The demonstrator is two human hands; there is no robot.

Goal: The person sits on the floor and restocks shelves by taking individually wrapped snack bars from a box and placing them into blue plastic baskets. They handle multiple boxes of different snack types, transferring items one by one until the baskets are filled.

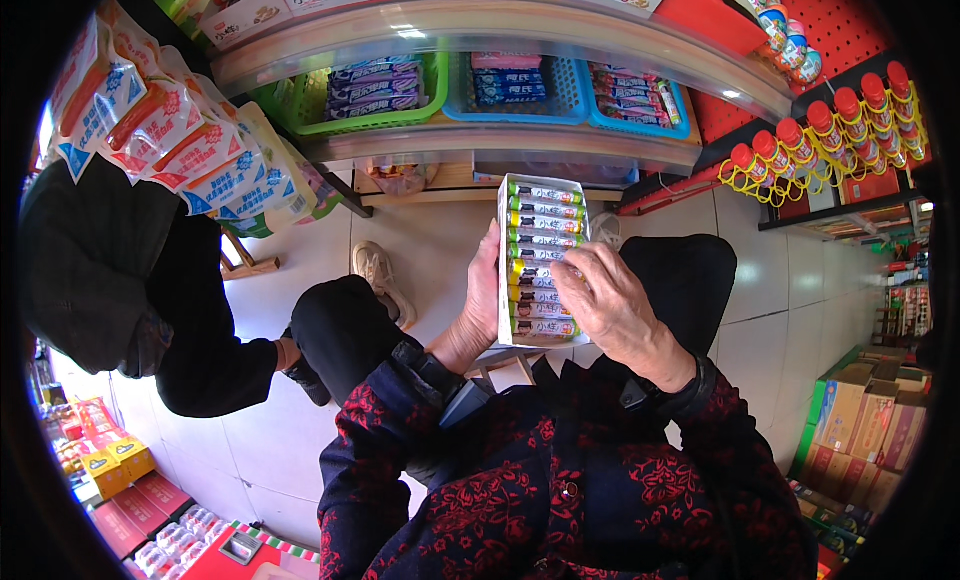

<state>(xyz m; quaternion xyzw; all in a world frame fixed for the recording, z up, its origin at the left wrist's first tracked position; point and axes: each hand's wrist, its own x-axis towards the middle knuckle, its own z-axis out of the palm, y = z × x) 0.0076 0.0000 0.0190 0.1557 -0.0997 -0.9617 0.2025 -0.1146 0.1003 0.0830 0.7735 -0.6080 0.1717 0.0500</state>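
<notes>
A white cardboard box full of wrapped candy rolls is tilted up in front of me, above my lap. My left hand grips its left side, with the thumb along the edge. The rolls lie crosswise in one column, some with green ends and others with yellow. Over the box's right side, my right hand has its fingers bent onto the right ends of the middle rolls. A yellow-ended candy roll lies at those fingertips and looks slightly raised; whether they pinch it is hidden.
Ahead, a shelf holds a green basket, a blue basket and a light-blue basket of candy packs. Hanging snack bags and another person are at left. Red-capped bottles hang at right; cartons stand behind.
</notes>
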